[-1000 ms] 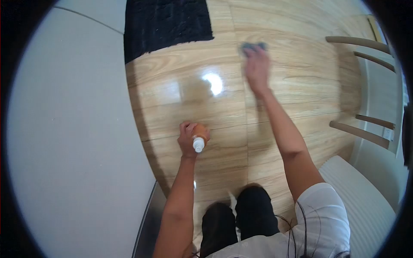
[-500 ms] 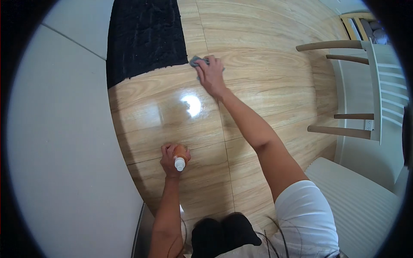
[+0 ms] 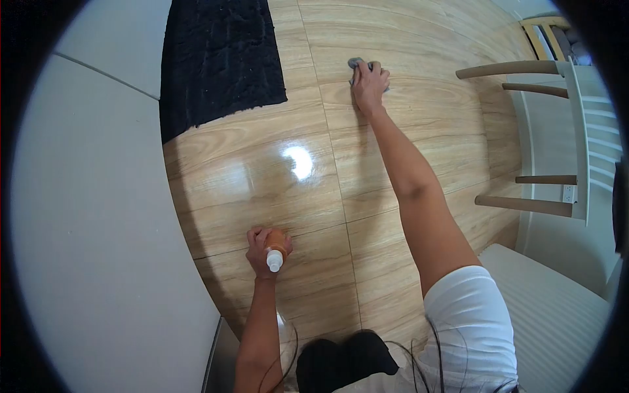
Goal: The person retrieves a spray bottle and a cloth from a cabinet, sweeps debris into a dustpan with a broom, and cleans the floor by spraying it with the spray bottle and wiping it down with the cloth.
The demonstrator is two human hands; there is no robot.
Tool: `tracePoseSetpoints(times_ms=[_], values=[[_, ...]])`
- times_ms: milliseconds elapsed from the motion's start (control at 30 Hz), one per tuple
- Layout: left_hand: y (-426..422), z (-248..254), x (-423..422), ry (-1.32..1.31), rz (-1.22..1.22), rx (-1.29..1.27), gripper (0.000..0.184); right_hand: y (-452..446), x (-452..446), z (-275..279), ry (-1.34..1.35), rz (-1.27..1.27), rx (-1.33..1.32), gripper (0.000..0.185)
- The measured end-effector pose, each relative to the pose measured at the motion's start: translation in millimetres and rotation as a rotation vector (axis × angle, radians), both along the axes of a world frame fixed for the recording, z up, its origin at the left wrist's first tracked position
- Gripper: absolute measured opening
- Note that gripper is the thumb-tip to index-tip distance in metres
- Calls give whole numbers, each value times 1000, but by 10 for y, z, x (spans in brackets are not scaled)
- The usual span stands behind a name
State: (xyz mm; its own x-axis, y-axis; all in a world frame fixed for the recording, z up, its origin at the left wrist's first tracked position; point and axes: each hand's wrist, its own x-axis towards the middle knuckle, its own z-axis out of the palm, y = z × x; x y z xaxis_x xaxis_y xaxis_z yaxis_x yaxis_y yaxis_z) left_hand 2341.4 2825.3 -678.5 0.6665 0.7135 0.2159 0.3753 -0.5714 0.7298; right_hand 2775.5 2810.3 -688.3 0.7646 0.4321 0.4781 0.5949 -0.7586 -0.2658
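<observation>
My right hand [image 3: 370,85] presses a grey cloth [image 3: 356,63] onto the wood-look floor [image 3: 419,141], arm stretched far forward. Most of the cloth is hidden under the palm and fingers. Nearer to me, my left hand [image 3: 258,251] is wrapped round an orange bottle [image 3: 276,241] with a white cap [image 3: 274,261]. The bottle appears upright, its cap pointing toward the camera; its base is out of sight. Between the two hands, a bright light reflection lies on the glossy floor.
A black mat [image 3: 223,65] lies at the upper left, beside a pale cabinet front [image 3: 98,196]. On the right stands a white chair [image 3: 580,141] with wooden legs. A ribbed white panel [image 3: 544,314] is at the lower right, and a wall outlet [image 3: 568,194] shows behind the chair.
My right hand has slid the cloth to the right and slightly forward, away from the mat's corner. My left hand stays on the bottle, nearly in the same spot.
</observation>
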Motion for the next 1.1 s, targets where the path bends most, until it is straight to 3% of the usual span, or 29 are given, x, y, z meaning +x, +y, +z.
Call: tracePoseSetpoints(times_ms=[100, 200, 267, 333, 400, 500, 567, 600, 633, 667, 700, 767, 867, 967, 1000, 1033, 1067, 1100], values=[[-35, 45, -33, -42, 23, -96, 44, -57, -125, -30, -48, 99, 13, 17], [-28, 11, -29, -39, 6, -106, 44, -427, -653, 112, 87, 303, -22, 17], [-40, 12, -28, -22, 30, -131, 45, -891, -837, 144, 150, 291, -16, 18], [-43, -10, -34, -30, 18, -141, 45, -1367, -642, 3, -32, -46, -151, 21], [-36, -35, -41, -33, 17, -138, 45, -1593, -260, -72, 18, -627, -156, 19], [-47, -56, -32, -78, 24, -141, 43, -1448, 70, 13, 58, -792, -174, 18], [-14, -41, -17, -89, 10, -57, 46, -1060, 32, -61, 187, -616, -329, 20], [-11, -41, -17, -95, 10, -58, 46, -813, -167, -133, 82, -409, -286, 20], [1, -37, -15, -90, -6, -56, 46, -554, -358, -507, -353, -249, -338, 17], [1, -30, -21, -81, -25, -51, 46, -227, -724, -368, 126, 43, -86, 19], [-4, -22, -26, -81, -34, -44, 46, 160, -1158, -225, 207, 101, -250, 15], [0, -7, -29, -65, -35, -93, 46, 484, -1998, -65, 250, 474, 251, 23], [4, -12, -61, -22, -110, -36, 42, 693, -2823, 73, 146, 820, 124, 27], [-41, -77, -104, -102, -126, -100, 37, 261, -2967, 21, 169, 788, 124, 21], [-69, -26, -158, -59, -128, -97, 37, 20, -2908, -165, 196, 859, 437, 19], [-152, 37, -173, -155, -53, -328, 36, -359, -2883, -97, 29, 741, 321, 15], [-256, 89, -243, -263, 36, -551, 35, -786, -2853, -138, 157, 615, 255, 13], [-405, 114, -437, -231, 51, -544, 35, -1273, -2745, -104, 340, 459, 52, 12]])
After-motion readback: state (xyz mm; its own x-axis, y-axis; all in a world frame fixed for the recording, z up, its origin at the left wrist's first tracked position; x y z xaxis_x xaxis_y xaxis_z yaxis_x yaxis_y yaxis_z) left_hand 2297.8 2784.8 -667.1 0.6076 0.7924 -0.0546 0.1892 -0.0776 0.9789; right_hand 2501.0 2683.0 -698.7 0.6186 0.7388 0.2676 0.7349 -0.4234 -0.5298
